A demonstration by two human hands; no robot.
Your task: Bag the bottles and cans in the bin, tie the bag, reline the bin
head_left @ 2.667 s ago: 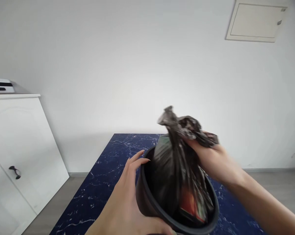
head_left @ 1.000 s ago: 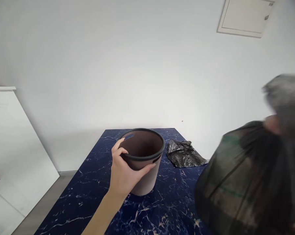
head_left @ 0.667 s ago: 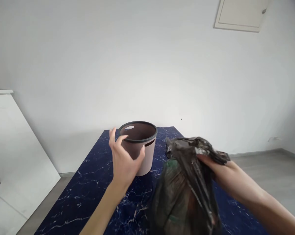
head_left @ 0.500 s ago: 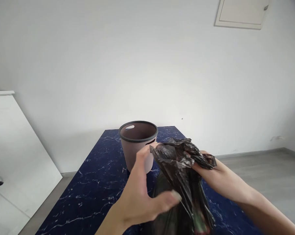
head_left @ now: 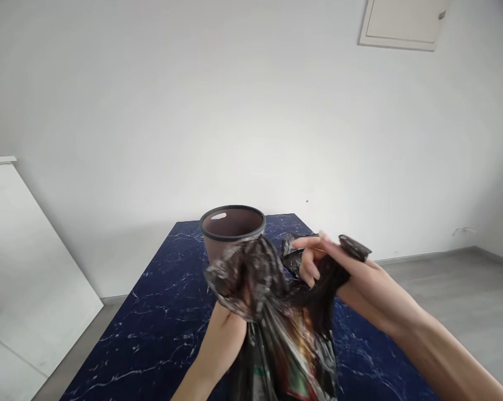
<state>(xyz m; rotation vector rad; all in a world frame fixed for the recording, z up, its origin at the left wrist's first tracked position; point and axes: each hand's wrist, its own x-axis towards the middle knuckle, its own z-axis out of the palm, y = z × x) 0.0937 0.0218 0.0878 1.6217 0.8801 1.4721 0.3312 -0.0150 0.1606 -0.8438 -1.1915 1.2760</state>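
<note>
A thin black plastic bag (head_left: pixel 272 312) is bunched up over the table, with colourful printed items dimly showing through its lower part. My left hand (head_left: pixel 243 292) is mostly covered by the crumpled plastic on the bag's left side; its fingers are hidden. On the right, my right hand (head_left: pixel 324 259) has its fingers curled at the bag, and a strip of plastic passes around the hand near the wrist. Behind the bag stands a brownish bin (head_left: pixel 218 246) with a dark rim and a handle slot; the bag hides its lower right.
The dark blue marble-patterned table (head_left: pixel 159 312) reaches to the white wall (head_left: pixel 234 111). A white cabinet (head_left: pixel 29 267) with a dark handle stands at left. Grey floor (head_left: pixel 455 295) shows at right, and a panel (head_left: pixel 401 22) is on the wall above.
My left hand, earlier spread at the bag's near left side, is now behind crumpled plastic. The bag's top has shifted left and divided into two bunches. My right hand's fingers have come into view.
</note>
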